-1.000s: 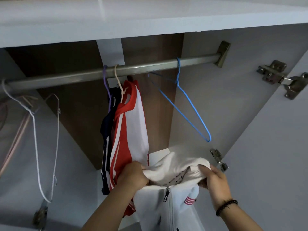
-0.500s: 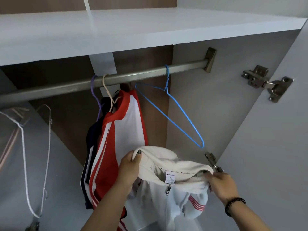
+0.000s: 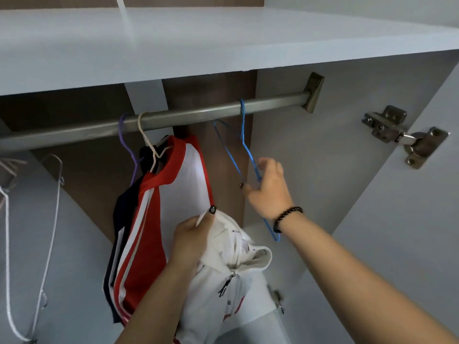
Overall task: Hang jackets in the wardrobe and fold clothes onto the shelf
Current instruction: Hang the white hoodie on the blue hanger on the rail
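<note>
A white zip jacket [image 3: 233,269] hangs from my left hand [image 3: 192,238], which grips its collar low in the middle of the wardrobe. My right hand [image 3: 269,188] is raised to the empty blue wire hanger [image 3: 244,145] on the metal rail [image 3: 198,114]; its fingers curl around the hanger's right arm. A red and white jacket [image 3: 178,207] and a dark garment [image 3: 124,209] hang on the rail to the left, on a cream and a purple hanger.
A white shelf [image 3: 223,43] runs above the rail. White wire hangers [image 3: 52,207] hang at the far left. The open door with its metal hinge [image 3: 402,135] is on the right. The wardrobe's side wall [image 3: 323,170] is close behind the blue hanger.
My right hand let go of the white jacket and rose up to take the blue hanger. My left hand alone now holds the jacket. The view tilted upward slightly.
</note>
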Tool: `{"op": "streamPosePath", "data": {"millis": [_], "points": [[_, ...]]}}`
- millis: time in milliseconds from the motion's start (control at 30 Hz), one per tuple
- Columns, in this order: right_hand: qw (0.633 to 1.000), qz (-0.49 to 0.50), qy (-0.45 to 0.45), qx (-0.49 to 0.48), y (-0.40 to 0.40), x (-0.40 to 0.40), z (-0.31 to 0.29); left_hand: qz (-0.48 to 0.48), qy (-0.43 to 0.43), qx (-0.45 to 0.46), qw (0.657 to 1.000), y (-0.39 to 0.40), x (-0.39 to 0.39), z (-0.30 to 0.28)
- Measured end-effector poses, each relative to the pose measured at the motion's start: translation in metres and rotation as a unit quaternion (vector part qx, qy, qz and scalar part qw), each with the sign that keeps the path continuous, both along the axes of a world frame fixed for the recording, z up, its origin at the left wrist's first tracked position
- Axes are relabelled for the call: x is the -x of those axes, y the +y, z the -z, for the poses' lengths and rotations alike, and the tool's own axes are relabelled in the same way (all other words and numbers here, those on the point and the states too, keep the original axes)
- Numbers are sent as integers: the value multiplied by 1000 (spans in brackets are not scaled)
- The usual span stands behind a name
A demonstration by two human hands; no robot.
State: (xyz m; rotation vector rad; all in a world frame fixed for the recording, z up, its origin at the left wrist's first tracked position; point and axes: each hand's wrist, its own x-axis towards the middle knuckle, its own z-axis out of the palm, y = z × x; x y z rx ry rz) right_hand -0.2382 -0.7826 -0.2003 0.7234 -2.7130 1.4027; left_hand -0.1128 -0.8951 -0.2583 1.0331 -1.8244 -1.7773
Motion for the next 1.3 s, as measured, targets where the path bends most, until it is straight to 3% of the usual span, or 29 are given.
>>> {"op": "streamPosePath", "data": {"millis": [100,200,300,467,633,833,1067,1300], "points": [[1000,0,-25,-1,-24,12,4,-31,-9,-58,998,-8,-5,7],[997,-4,-48,54,-44,30,-2,-91,3,-137,986,-14,-8,12],[989,1,-103,105,-65,53,-19,-123,-4,-160,979,-16,-5,9],[984,-2,-148,99,-77,76,-32,-137,0,-230,963,-13,-1,3],[998,13,-31,61,-64,89,-37,-96,38,-311,945,-15,-1,-8],[1000,7,17,11,-42,93,-39,-81,43,-231,969,-6,9,-20],[997,16,47,54,-30,85,-70,-75,36,-150,985,11,-8,-21],[999,18,35,17,44,8,-36,-102,50,-52,992,17,-56,-36]]}}
